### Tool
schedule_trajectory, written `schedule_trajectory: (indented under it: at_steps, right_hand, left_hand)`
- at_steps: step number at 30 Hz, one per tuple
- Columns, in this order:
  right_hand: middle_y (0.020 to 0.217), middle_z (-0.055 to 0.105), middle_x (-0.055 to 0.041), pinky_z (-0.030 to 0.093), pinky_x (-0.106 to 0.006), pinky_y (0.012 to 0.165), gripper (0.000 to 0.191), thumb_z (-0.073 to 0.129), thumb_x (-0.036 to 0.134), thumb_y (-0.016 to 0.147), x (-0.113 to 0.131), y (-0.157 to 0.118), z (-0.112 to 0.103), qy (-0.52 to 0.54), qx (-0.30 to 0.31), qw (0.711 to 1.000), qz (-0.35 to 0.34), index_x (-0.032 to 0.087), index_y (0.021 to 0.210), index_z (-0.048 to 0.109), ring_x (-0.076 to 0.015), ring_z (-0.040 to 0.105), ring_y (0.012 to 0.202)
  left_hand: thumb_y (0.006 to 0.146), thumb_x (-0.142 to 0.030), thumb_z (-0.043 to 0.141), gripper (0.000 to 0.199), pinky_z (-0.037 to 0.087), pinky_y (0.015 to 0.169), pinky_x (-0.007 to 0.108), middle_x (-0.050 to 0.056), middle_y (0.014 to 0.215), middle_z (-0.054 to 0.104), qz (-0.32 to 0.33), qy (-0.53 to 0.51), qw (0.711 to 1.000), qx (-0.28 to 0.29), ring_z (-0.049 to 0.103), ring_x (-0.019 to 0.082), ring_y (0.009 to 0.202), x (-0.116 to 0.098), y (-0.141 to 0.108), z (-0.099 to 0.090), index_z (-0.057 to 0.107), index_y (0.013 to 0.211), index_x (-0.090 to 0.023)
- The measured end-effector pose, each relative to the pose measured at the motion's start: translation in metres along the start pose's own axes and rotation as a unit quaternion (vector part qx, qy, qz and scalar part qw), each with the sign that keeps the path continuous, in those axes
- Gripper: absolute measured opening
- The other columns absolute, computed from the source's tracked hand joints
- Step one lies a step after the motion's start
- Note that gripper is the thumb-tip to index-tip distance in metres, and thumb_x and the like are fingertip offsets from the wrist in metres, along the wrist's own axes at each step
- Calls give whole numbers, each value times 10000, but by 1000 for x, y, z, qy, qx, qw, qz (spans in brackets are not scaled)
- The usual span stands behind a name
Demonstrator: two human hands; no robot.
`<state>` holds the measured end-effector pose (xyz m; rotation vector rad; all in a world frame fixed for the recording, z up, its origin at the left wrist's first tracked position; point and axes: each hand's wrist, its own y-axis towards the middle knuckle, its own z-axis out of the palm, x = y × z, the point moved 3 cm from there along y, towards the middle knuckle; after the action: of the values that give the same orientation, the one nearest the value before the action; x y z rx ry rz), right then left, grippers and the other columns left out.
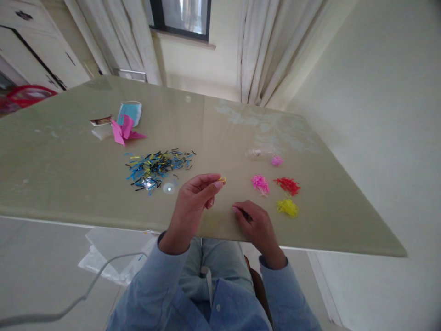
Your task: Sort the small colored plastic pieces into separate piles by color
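My left hand point(195, 200) is raised over the near part of the table, thumb and forefinger pinched on a small yellow rubber band point(223, 179). To its right, my right hand point(253, 223) is low by the table's front edge with its fingers curled and thumb against forefinger. Whether anything sits in that pinch is too small to make out. Left of my hands spreads a loose pile of blue, black and yellow bands point(158, 165). Beyond my right hand are sorted heaps: pink bands point(260, 185), red bands point(288, 185) and yellow bands point(287, 208).
A clear plastic bottle point(258, 153) lies behind the heaps, beside a pink ball-like bundle point(276, 160). At the back left are a blue face mask point(132, 111) and folded pink paper point(124, 131). A small clear round piece point(168, 187) lies near the mixed pile.
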<state>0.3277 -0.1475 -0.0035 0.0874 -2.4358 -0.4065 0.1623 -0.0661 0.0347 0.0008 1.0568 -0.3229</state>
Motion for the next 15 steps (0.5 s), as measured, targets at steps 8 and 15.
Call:
schedule_trajectory:
  at_steps: [8,15]
  right_hand:
    - [772,691,-33,461,-267,661,176,550,250,947,0,-1,0,0,4,1000,9,201,935,718,-168,618,712]
    - [780,686,-33,456,-274,687,171,544,236,937,-1,-2,1,11,9,1000,13,202,937,712,-172,617,730]
  left_hand:
    - [660,-316,859,300,308,394,168,24,777,740,-16,12,999,42,421,17,441,16,-2,30,738,885,-160]
    - [633,-289,878,316,288,384,146,5,791,723,-87,-79,992,50,387,-10,415,26,-2,36,721,875,-159]
